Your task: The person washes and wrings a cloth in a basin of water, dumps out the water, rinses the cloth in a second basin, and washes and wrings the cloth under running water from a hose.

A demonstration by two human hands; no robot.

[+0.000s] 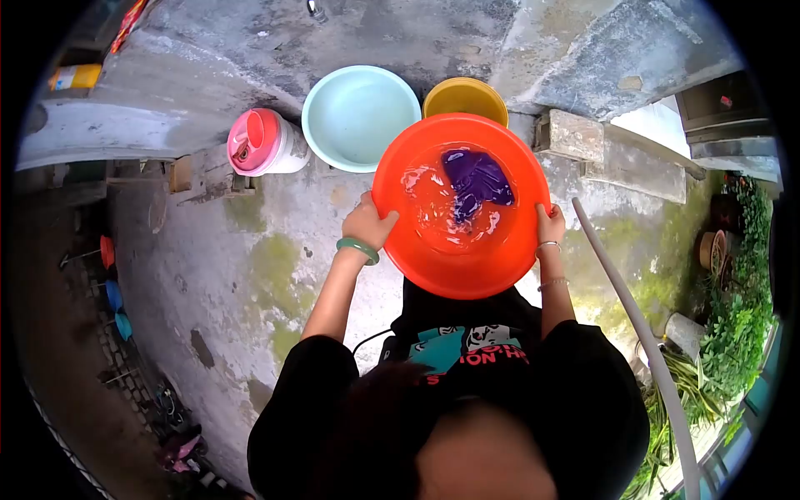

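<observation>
A large orange-red basin is held up in front of the body, with water in it and a dark purple cloth lying wet in the water. My left hand grips the basin's left rim, a green bangle on its wrist. On the opposite rim, my right hand is closed round the edge, with thin bracelets on that arm. The fingers under the basin are hidden. Just beyond the basin are a pale blue basin and a yellow basin.
A white bucket with a pink top stands left of the pale blue basin. Concrete blocks lie at the right by the wall. A long grey pole slants across the right side, near green plants.
</observation>
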